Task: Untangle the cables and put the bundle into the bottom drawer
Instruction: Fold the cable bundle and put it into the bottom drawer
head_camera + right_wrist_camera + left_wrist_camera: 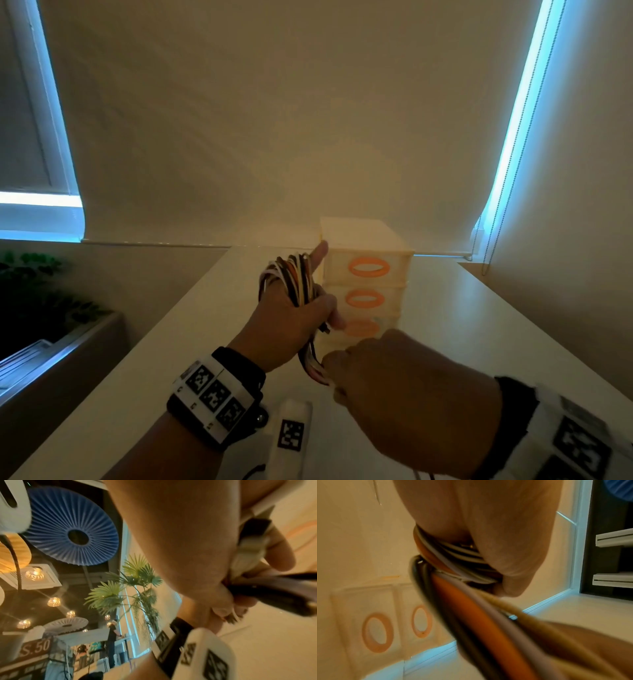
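At the centre of the head view the left hand point(291, 322) gripped the cables point(298, 281), a bundle of orange, white, black and brown strands looped over the hand between thumb and fingers, with the thumb pointing up. The left wrist view showed the same cables point(453, 566) wrapped close against the palm, fingers curled round them. Loose ends hung below the left hand, and the right hand point(407, 387), lower right of centre, pinched those ends in curled fingers; in the right wrist view the right hand point(228, 599) closed on dark and white strands point(267, 591).

Just behind both hands stood the drawers point(368, 274), a pale three-tier unit with orange oval handles, on the table point(479, 308). The bottom drawer point(363, 329) sat just above the right hand, partly hidden by it; whether it was pulled out could not be told. The bundle was in the air in front of the unit, not in any drawer.

A white tagged block point(291, 435) lay on the table at lower centre. A plant point(37, 294) showed at the left edge.
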Available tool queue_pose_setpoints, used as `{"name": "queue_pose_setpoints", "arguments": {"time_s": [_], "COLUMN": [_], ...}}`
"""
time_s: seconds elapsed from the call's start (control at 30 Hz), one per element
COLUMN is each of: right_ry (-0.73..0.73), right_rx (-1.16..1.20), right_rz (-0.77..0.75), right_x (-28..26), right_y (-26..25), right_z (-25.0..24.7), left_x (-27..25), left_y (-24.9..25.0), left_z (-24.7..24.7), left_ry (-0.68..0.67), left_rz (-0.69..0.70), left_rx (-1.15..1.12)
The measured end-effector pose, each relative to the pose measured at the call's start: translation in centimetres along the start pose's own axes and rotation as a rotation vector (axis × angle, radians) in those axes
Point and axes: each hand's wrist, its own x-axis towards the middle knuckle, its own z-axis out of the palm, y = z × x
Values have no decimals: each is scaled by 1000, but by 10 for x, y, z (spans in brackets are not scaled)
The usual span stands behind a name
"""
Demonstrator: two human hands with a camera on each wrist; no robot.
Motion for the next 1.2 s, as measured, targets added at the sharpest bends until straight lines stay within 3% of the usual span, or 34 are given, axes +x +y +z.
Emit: {"name": "queue_pose_setpoints", "arguments": {"time_s": [0.07, 0.2, 0.33, 0.5, 0.8, 0.93, 1.2], "right_ry": [27, 96, 182, 248, 233, 213, 125], "right_rx": [-75, 14, 111, 276, 289, 241, 439], "right_rz": [4, -49, -57, -71, -33, -20, 3], "right_x": [-1, -5, -5, -3, 3, 6, 9], "right_y": [-1, -6, -5, 3, 10, 11, 16], "right_z": [-10, -35, -43, -35, -43, -51, -63], "left_x": [0, 1, -2, -2, -1, -5, -3], "left_y": [1, 7, 3, 2, -3, -2, -3], "left_z": [1, 6, 4, 6, 14, 19, 7], "left_ry": [-60, -116, -178, -207, -242, -280, -567], "left_rz": [-73, -205, -159, -202, -343, -367, -496], "left_rx": [-12, -84, 217, 309, 96, -150, -721]}}
